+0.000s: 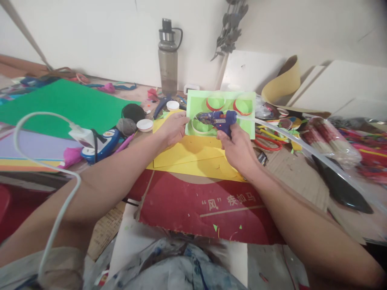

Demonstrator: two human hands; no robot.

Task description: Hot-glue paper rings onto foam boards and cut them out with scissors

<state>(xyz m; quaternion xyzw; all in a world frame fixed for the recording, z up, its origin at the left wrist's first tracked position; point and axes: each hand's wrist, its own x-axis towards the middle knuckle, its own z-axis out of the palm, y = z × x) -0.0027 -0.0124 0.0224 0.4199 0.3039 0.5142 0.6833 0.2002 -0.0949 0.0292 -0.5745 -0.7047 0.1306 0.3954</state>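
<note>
A light green card (220, 98) with a pale border stands tilted above yellow paper (193, 155). Round rings are on its face, among them two red-edged ones (215, 105) at the top and a pale one (201, 127) at lower left. My left hand (175, 129) pinches the card's left edge. Closed around the handle of a blue glue gun (223, 120), my right hand (238, 147) holds it in front of the card. The gun's nozzle points left, over the pale ring. A long translucent glue stick (281, 133) extends from its back end.
Behind the card stands a grey bottle (168, 64). Two white lids (144, 125) and dark yarn (133, 112) lie left of it. Green sheets (63, 106) and a white cable (48, 165) are further left. Red-handled scissors (267, 143) and a black object (343, 185) are right.
</note>
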